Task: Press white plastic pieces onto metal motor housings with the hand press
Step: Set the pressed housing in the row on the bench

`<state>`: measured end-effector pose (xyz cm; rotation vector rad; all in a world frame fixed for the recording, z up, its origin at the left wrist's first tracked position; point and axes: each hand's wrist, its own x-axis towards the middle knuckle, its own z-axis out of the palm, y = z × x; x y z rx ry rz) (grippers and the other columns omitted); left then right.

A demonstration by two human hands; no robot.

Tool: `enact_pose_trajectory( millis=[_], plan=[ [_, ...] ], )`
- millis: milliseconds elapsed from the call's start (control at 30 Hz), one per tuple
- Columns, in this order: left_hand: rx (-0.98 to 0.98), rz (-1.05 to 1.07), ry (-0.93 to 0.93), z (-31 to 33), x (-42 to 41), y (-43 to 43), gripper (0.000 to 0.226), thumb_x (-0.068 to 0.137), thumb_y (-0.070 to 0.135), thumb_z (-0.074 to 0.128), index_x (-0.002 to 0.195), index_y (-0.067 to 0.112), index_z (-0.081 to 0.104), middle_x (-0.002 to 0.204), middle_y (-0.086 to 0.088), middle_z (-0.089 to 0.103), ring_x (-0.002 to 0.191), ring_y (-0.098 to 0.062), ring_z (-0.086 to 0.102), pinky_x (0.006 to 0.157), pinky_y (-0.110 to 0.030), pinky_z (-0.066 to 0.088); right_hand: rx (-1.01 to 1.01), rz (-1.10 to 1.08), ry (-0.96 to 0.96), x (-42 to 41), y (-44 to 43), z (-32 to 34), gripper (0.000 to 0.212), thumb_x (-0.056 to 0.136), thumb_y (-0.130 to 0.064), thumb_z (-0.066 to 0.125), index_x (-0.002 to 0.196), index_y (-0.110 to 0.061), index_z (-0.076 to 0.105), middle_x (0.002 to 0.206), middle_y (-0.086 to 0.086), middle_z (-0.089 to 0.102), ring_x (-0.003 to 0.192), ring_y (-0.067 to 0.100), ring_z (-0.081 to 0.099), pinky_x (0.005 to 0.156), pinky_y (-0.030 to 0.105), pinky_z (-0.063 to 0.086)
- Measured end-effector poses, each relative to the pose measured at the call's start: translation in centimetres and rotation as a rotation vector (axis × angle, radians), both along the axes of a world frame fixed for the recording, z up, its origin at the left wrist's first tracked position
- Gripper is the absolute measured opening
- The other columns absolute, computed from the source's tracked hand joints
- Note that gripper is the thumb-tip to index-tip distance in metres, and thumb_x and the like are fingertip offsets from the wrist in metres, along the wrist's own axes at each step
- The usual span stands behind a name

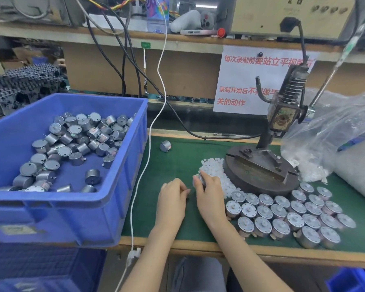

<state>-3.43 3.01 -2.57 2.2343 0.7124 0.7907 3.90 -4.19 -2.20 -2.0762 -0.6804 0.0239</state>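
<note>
Left hand (pixel 173 197): curling in beside the other; any hold is too blurred to tell.
Right hand (pixel 210 191): gripping a motor (pixel 200 179) just beside the white pieces (pixel 212 167).
Press (pixel 261 173): standing right behind the pieces.

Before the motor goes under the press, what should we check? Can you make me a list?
1. Right hand grips a motor housing: ok.
2. White piece seated on that housing: cannot tell, fingers hide it.
3. Left hand holds a piece: cannot tell.
4. Pile of white plastic pieces beside the hands: ok.
5. Hand press base free of parts: ok.
</note>
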Motion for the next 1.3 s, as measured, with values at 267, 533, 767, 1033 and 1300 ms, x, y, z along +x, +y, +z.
enact_pose_trajectory(
  millis=[267,533,767,1033,1300],
  plan=[
    [-0.215,0.099,-0.156,0.3,-0.1,0.6,0.018,0.083,0.002,0.062,0.072,0.015,0.055,0.068,0.005,0.054,0.067,-0.009,0.051,0.064,-0.017,0.039,-0.065,0.179,-0.044,-0.1,0.1,-0.3,0.042,0.100,-0.029,0.035,0.140,-0.014,0.040,0.115,0.008,0.048,0.094,0.008,0.042,0.074,0.015,0.026],
    [-0.327,0.184,-0.257,0.6,-0.3,0.7,0.008,0.088,0.006,0.057,0.081,0.008,0.057,0.080,-0.005,0.060,0.070,-0.012,0.052,0.059,-0.014,0.037,-0.281,0.242,-0.133,-0.3,0.5,-0.5,0.047,0.100,-0.038,0.029,0.144,-0.020,0.032,0.120,0.002,0.042,0.108,0.022,0.051,0.083,0.034,0.040],
    [-0.316,0.193,-0.247,0.7,-0.4,0.5,0.011,0.091,0.007,0.054,0.080,0.010,0.054,0.078,-0.002,0.059,0.077,-0.020,0.054,0.069,-0.028,0.041,-0.316,0.247,-0.185,-0.6,0.4,-0.3,0.047,0.100,-0.035,0.031,0.144,-0.019,0.031,0.118,0.003,0.041,0.103,0.024,0.053,0.080,0.034,0.041],
    [-0.292,0.195,-0.220,0.6,-0.2,0.6,0.010,0.091,0.005,0.052,0.082,0.006,0.056,0.077,-0.004,0.059,0.076,-0.023,0.056,0.067,-0.029,0.041,-0.434,0.335,-0.353,-1.2,0.4,-0.1,0.052,0.101,-0.033,0.031,0.148,-0.016,0.019,0.126,0.008,0.037,0.093,0.026,0.053,0.074,0.029,0.039],
    [-0.250,0.220,-0.217,0.5,-0.3,0.7,0.010,0.091,0.004,0.050,0.085,0.001,0.058,0.082,-0.010,0.061,0.078,-0.028,0.056,0.070,-0.037,0.043,-0.475,0.392,-0.441,-0.9,0.7,-0.2,0.051,0.101,-0.031,0.033,0.147,-0.013,0.022,0.129,0.013,0.038,0.102,0.030,0.049,0.073,0.035,0.039]
  ],
)
